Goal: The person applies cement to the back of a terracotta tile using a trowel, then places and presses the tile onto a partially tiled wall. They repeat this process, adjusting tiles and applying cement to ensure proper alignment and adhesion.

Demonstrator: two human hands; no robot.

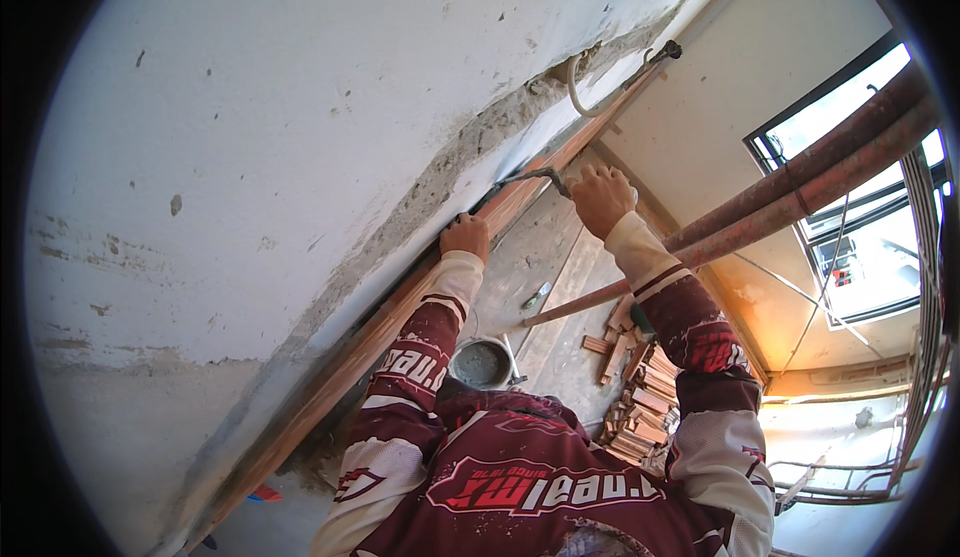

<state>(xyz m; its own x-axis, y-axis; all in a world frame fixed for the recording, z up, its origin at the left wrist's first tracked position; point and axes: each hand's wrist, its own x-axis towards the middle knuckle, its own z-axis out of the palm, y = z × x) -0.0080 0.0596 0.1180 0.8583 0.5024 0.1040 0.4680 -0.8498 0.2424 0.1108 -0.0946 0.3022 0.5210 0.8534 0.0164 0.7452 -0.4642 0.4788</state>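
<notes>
On the left, a wall (pixel 250 137) flanks a board (pixel 516 204); the left hand (pixel 466 238) curls against it, whether gripping I cannot tell. Nearer sits a bucket (pixel 480 365); farther right, a trowel (pixel 545 174) reaches over the board, clasped in the right hand (pixel 602 202).

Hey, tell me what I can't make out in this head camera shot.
In the head view:
- Trowel: handle mostly hidden by the right hand.
- Left hand: curled fingers hide whether it holds anything.
- Bucket: grey contents too small to identify.
- Reddish-brown blocks: partly behind the right sleeve.
- Reddish pipes: cut off by the dark rim.
</notes>
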